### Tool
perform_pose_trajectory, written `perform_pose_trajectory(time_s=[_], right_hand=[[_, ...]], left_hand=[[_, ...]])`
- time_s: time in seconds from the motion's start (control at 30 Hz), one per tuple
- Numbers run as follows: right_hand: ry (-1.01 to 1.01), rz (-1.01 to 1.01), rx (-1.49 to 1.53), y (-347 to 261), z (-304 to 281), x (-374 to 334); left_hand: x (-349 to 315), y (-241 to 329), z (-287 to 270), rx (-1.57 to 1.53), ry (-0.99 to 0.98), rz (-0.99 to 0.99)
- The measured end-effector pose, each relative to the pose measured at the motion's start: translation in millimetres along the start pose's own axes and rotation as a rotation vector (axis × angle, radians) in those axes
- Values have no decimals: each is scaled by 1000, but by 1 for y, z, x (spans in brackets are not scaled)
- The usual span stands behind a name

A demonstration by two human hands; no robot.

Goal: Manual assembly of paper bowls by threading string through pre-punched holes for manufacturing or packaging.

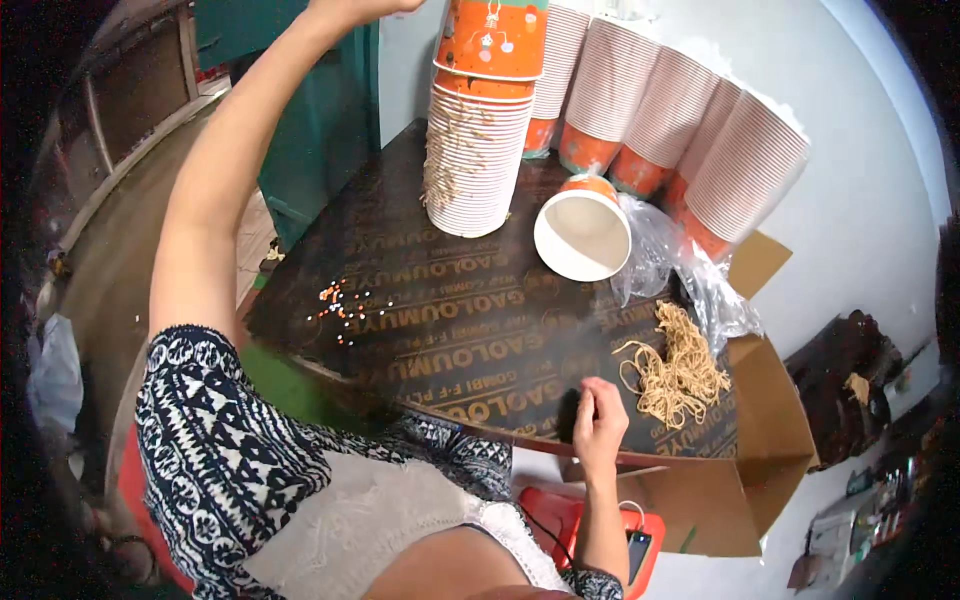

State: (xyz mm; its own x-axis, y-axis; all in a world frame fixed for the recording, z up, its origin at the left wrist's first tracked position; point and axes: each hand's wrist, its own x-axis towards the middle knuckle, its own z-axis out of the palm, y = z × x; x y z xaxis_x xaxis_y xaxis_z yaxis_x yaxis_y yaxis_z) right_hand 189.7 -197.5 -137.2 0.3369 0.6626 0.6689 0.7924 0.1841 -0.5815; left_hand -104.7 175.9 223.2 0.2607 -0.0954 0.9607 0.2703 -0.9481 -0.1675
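Note:
My left arm reaches up past the far left of the table. Only part of my left hand [362, 6] shows at the top edge, close to a tall stack of paper tubs [478, 165]; its fingers are mostly cut off. White rims and orange printed sides make up this stack, and short tan strands stick out along its left side. My right hand [600, 420] rests at the table's near edge, fingers curled closed, and its palm is hidden. Beside it lies a loose heap of tan string [680, 370]. A single orange and white tub [583, 232] lies tipped, its mouth toward me.
More stacked tubs [690, 120] stand along the wall behind clear plastic wrap [665, 250]. Small white and orange bits [340, 305] are scattered on the dark tabletop [440, 300]. An open cardboard box [770, 430] adjoins the right edge. Below is a red stool [648, 560] with a phone-like device.

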Motion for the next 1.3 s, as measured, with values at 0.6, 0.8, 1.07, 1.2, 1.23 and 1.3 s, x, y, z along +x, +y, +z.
perform_pose_trajectory(time_s=[0.6, 0.8, 1.07, 1.2, 1.23, 1.3], right_hand=[[-81, 94, -11, -6, -4, 2], [-89, 60, -68, -10, 0, 1], [-84, 17, -78, -8, 2, 3], [-76, 46, -71, -5, 1, 2], [-72, 56, -75, -4, 0, 2], [-82, 42, -83, -6, 0, 2]], left_hand=[[63, 23, 128, 603, -420, -70], [11, 41, 159, 559, -461, -82], [-43, 49, 195, 612, 251, 382], [-148, 117, 230, -2, -260, 189], [-159, 137, 232, -56, -346, 41], [-185, 148, 252, -78, -361, -185]])
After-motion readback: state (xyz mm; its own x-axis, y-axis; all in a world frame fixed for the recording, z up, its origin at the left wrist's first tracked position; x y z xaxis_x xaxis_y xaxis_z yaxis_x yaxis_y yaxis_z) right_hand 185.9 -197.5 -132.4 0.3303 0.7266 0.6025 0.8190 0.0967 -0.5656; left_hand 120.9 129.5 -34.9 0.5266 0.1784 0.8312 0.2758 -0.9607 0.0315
